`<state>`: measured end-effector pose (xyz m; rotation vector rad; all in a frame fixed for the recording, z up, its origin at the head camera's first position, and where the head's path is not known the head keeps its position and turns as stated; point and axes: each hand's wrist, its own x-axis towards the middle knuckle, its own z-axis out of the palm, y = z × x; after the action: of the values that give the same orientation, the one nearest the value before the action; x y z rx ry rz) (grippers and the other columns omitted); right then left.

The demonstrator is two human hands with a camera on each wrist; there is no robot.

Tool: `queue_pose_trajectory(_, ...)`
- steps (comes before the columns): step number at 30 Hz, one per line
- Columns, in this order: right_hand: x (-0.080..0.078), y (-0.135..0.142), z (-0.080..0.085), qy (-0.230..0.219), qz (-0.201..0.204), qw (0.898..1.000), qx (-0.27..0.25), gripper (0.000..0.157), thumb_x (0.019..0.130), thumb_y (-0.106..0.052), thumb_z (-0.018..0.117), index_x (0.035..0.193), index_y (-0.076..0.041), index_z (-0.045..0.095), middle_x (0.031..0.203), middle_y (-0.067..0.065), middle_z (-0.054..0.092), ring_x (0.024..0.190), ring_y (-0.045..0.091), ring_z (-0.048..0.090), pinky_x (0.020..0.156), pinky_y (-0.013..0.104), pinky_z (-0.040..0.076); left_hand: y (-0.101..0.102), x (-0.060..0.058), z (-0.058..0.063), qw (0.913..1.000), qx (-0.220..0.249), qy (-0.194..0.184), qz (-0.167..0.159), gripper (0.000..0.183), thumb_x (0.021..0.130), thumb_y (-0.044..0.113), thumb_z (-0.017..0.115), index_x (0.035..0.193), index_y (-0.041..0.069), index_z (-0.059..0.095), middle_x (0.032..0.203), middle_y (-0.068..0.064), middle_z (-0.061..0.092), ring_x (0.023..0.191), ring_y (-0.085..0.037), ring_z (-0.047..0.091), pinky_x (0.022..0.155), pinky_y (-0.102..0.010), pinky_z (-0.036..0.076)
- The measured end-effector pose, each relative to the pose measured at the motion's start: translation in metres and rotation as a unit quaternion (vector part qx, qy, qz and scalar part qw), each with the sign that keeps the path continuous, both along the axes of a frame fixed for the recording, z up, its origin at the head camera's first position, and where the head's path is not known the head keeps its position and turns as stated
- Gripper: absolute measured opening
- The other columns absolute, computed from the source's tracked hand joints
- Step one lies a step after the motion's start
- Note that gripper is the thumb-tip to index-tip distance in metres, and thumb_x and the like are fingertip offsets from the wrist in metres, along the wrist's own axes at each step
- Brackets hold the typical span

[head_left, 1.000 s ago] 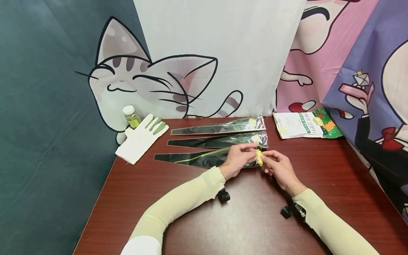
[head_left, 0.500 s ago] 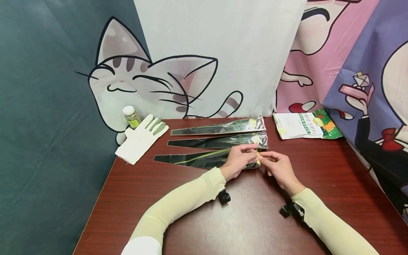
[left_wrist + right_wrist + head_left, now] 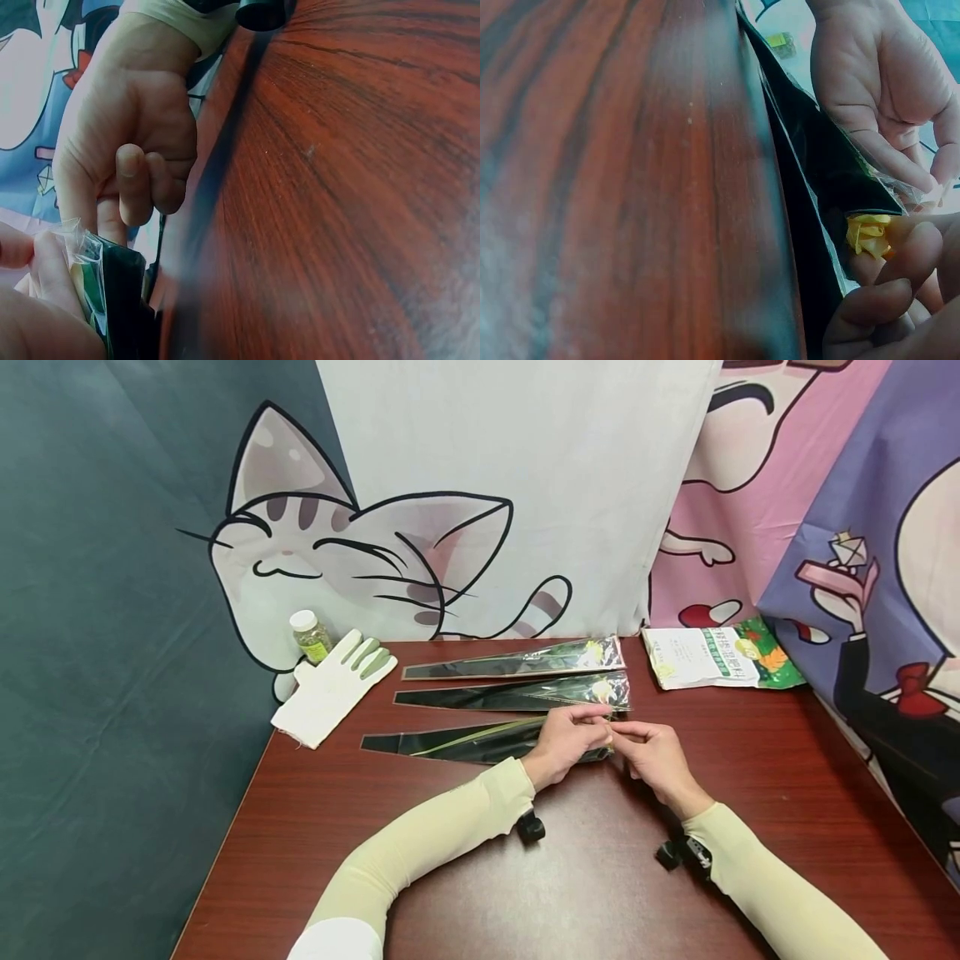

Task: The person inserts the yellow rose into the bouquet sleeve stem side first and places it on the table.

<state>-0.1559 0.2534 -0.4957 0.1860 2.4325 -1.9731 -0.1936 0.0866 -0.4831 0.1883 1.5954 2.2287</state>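
In the head view my left hand pinches the rim of the nearest black, clear-fronted flower sleeve at its wide end. A green stem shows through the sleeve's front. In the right wrist view the left fingers grip its clear film. My right hand holds a yellow flower at the sleeve's mouth, its thumb and forefinger close to the left fingertips. Part of the bloom shows below the sleeve's edge in that view; the fingers mostly cover it from above. The left wrist view shows the right hand's other fingers curled.
Two more sleeves with flowers, one farther and one in the middle, lie behind. A white glove and a small jar stand at the left. At the back right lies a white and green bag on the brown table.
The yellow flower has gone left into the sleeve's mouth and is now mostly hidden in the head view. My right hand has shifted slightly left with it; the left hand stays nearly in place.
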Motion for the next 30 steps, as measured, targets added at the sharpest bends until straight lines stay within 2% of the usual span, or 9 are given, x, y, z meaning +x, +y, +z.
queue_pose_trajectory(4,0.000,0.000,0.000,0.001,0.012,1.000,0.015,0.040,0.097,-0.021,0.080,0.125,0.007,0.074,0.079,-0.018,0.078,0.038,0.004,0.045,0.034,0.023,0.038,0.000,0.001,-0.001,1.0000,0.000,-0.001,-0.001,0.042,0.087,-0.013,0.066,0.128,-0.006,0.073,0.083,0.003,0.072,0.074,-0.006,0.069,0.073,-0.017,0.062)
queue_pose_trajectory(7,0.001,0.002,0.001,0.006,0.023,0.999,0.024,0.040,0.099,-0.023,0.078,0.127,0.005,0.074,0.077,-0.014,0.076,0.040,0.005,0.046,0.036,0.024,0.040,-0.001,0.001,-0.001,1.0000,0.000,0.000,0.001,0.041,0.087,-0.013,0.066,0.127,-0.006,0.074,0.085,0.001,0.072,0.075,-0.006,0.070,0.074,-0.018,0.063)
queue_pose_trajectory(12,0.004,0.009,0.000,0.019,0.056,0.998,0.014,0.040,0.099,-0.018,0.077,0.132,0.003,0.070,0.091,-0.008,0.079,0.045,0.006,0.049,0.040,0.025,0.043,-0.002,0.000,0.000,1.0000,-0.001,0.005,0.004,0.039,0.087,-0.011,0.067,0.126,-0.007,0.074,0.087,-0.002,0.072,0.074,-0.007,0.071,0.075,-0.019,0.064)
queue_pose_trajectory(15,0.004,0.012,-0.002,0.019,0.069,0.997,0.011,0.041,0.098,-0.016,0.078,0.132,0.004,0.068,0.100,-0.009,0.080,0.049,0.006,0.051,0.042,0.025,0.045,-0.002,0.000,0.000,0.9999,-0.005,0.009,0.004,0.039,0.088,-0.011,0.068,0.126,-0.007,0.074,0.087,-0.001,0.072,0.074,-0.006,0.069,0.074,-0.018,0.063)
queue_pose_trajectory(24,0.000,0.013,-0.004,0.038,0.039,0.997,0.046,0.024,0.095,-0.005,0.074,0.118,0.002,0.071,0.082,-0.011,0.077,0.045,0.006,0.049,0.038,0.025,0.044,0.001,0.002,0.001,0.9999,-0.002,0.013,0.006,0.037,0.086,-0.011,0.068,0.122,-0.005,0.076,0.084,0.000,0.072,0.074,-0.007,0.069,0.072,-0.018,0.063)
queue_pose_trajectory(30,-0.001,0.011,-0.003,0.038,0.031,0.995,0.086,0.022,0.095,-0.006,0.073,0.116,0.000,0.073,0.081,-0.009,0.078,0.042,0.006,0.050,0.036,0.025,0.042,0.002,0.002,0.001,0.9999,-0.005,0.014,0.005,0.039,0.086,-0.011,0.068,0.123,-0.006,0.075,0.085,-0.001,0.072,0.072,-0.006,0.067,0.070,-0.016,0.061)
